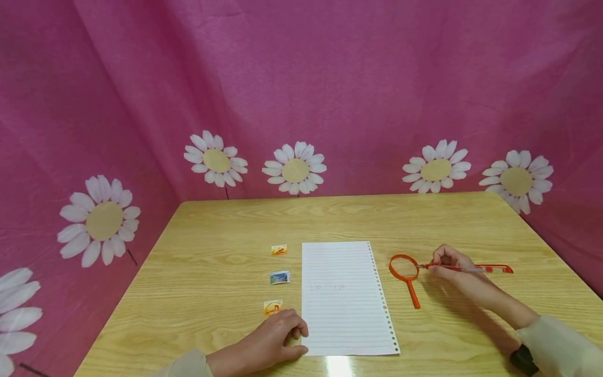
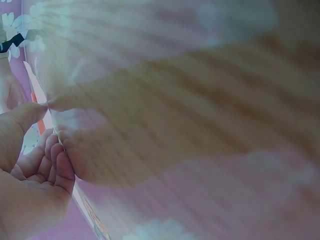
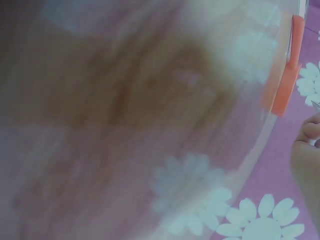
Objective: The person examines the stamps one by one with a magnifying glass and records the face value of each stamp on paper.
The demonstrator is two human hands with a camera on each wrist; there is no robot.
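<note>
A white lined sheet of paper [image 1: 344,309] with punched holes down its right side lies on the table, with small faint writing across its middle. My left hand [image 1: 275,337] rests at its lower left edge, fingers loosely bent and tips on the paper's edge; the left wrist view shows this hand [image 2: 37,165] low against the tabletop. In my right hand [image 1: 454,269] is a slim red pen [image 1: 492,268] with a clear barrel, pinched between thumb and fingers, tip pointing left. That tip overlaps the rim of a red magnifying glass [image 1: 413,293] lying right of the paper.
Left of the sheet, a yellow stamp [image 1: 279,250], a blue-green stamp [image 1: 280,277] and another yellow stamp [image 1: 272,307] form a column; the nearest is close by my left fingers. A pink curtain with daisies [image 1: 301,94] surrounds the wooden table [image 1: 212,262].
</note>
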